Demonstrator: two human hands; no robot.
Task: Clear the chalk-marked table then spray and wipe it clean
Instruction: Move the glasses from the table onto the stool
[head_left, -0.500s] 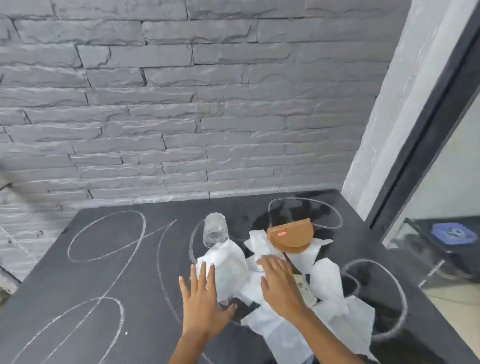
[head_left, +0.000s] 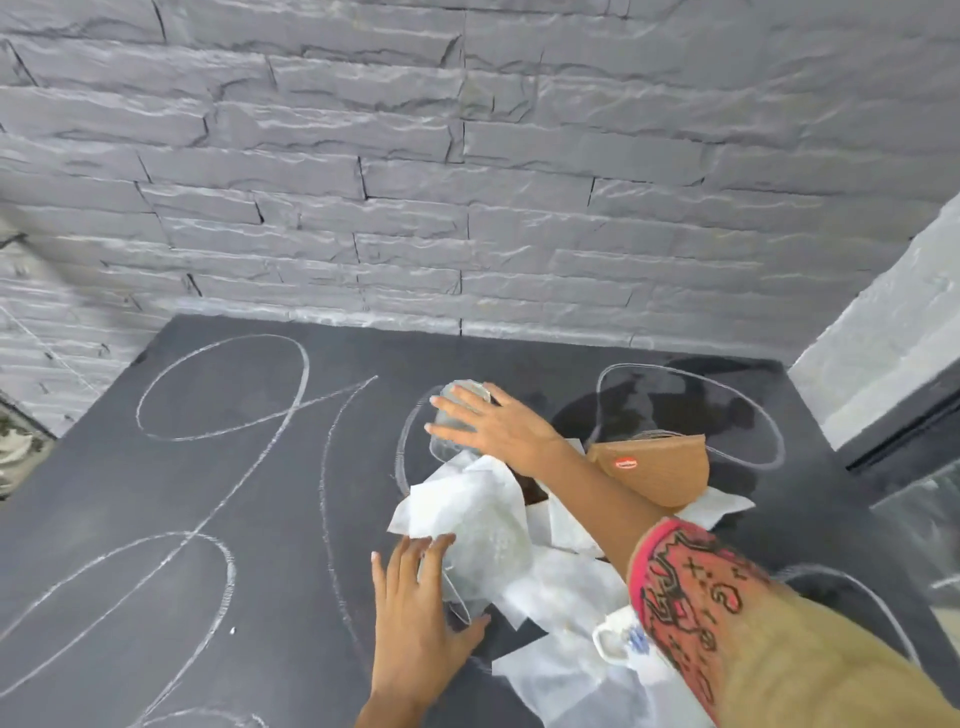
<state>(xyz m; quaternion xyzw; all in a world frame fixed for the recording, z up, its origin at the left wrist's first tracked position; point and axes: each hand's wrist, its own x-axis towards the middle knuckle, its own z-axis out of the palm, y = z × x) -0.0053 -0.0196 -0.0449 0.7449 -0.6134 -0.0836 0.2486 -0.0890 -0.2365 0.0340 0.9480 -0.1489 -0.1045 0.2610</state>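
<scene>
right hand (head_left: 493, 426) fingers spread over clear cup (head_left: 453, 415) at paper pile (head_left: 483, 519) far edge (thumb hidden, can't tell if clamped) | left hand (head_left: 415, 618) flat, fingers together, at pile's near-left edge, likely bracing it | table (head_left: 104, 519) left of pile: chalk uncleared

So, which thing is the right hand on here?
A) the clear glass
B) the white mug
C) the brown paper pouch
A: the right hand has its fingers laid across the clear glass, apart from the brown paper pouch.
</scene>
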